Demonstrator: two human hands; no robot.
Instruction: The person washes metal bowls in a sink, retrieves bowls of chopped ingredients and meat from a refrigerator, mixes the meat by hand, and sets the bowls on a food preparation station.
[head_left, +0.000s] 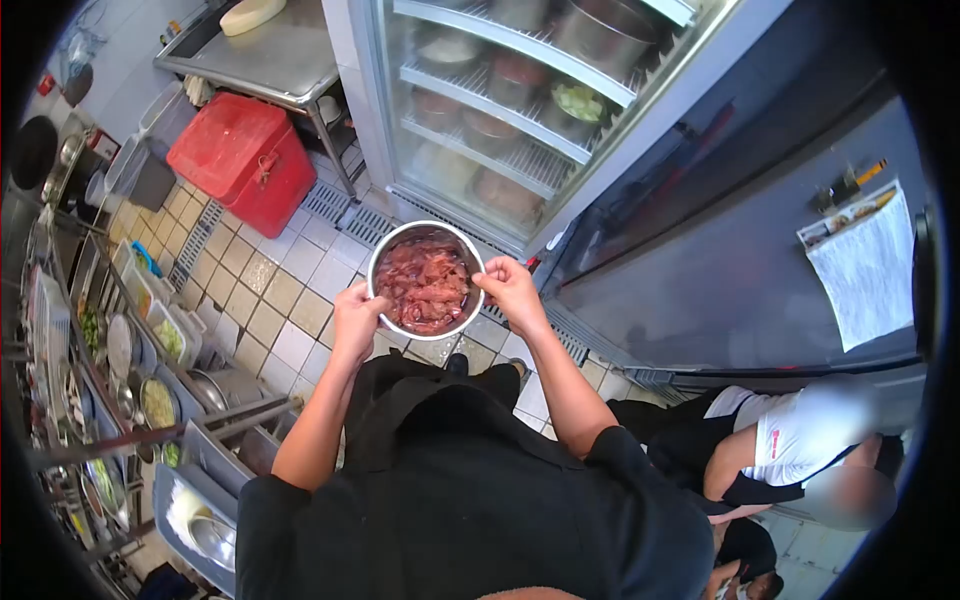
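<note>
Between my two hands is a round metal pot [381, 250] filled with dark red pieces of raw meat [430, 285] in some liquid. On its left side, my left hand [355, 318] is closed on the rim with the thumb on top. My right hand [511, 291] grips the right side of the rim, its thumb over the edge. The pot is held above the tiled floor, in front of my dark clothing. The undersides of both hands' fingers are partly hidden by the pot.
Ahead stands a glass-fronted fridge [490, 110] with containers on its shelves. A red cooler box [235, 150] sits on the floor beside a steel table [270, 60]. Racks of food tubs line the left. A person in a white shirt [800, 440] is at the lower right.
</note>
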